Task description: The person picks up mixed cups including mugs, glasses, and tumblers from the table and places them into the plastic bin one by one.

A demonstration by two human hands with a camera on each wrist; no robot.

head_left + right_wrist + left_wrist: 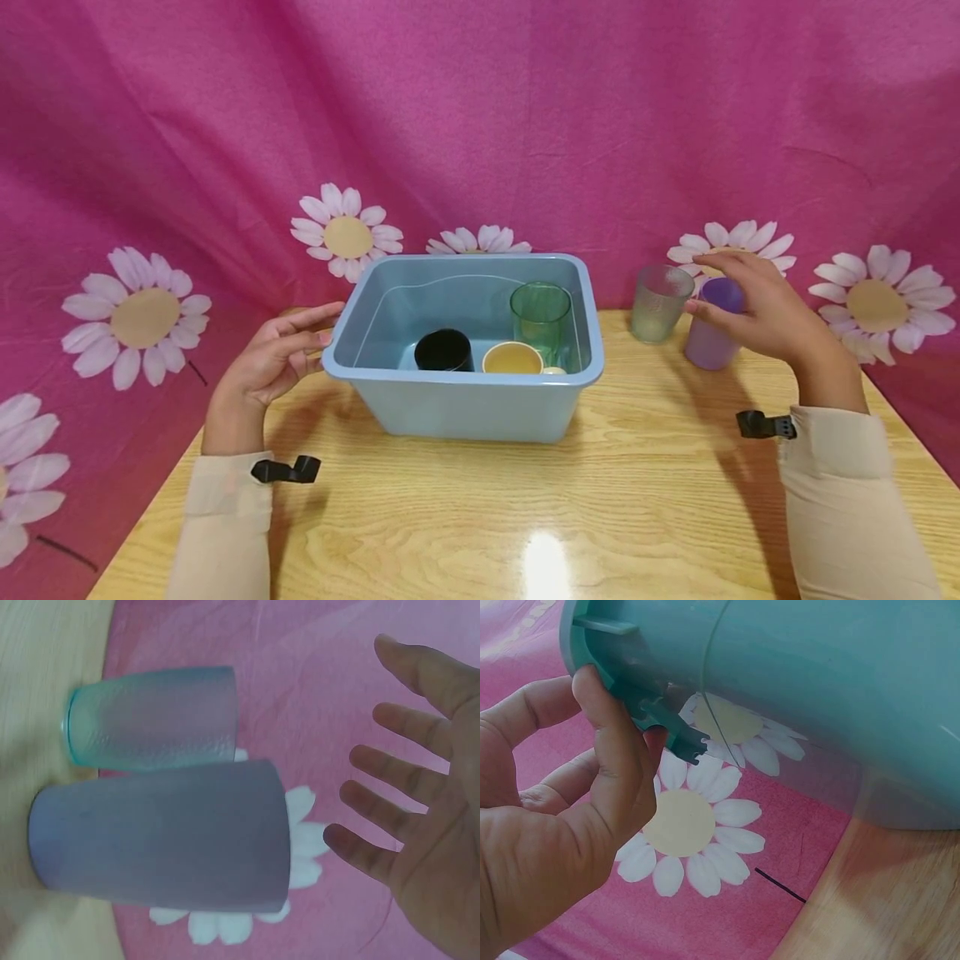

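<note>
A blue plastic tub stands on the table. At its left end my left hand holds the rim, its thumb and fingertips against the edge in the left wrist view. Inside lie a black cup, a yellow cup with a pale handle and a clear green tumbler. My right hand is spread beside and above a purple tumbler, partly covering it in the head view. The right wrist view shows a gap between that hand's fingertips and the purple tumbler.
A frosted clear tumbler stands just left of the purple one, near the table's back edge. Behind the wooden table hangs a pink cloth with white daisies. Black wrist straps sit on both sleeves.
</note>
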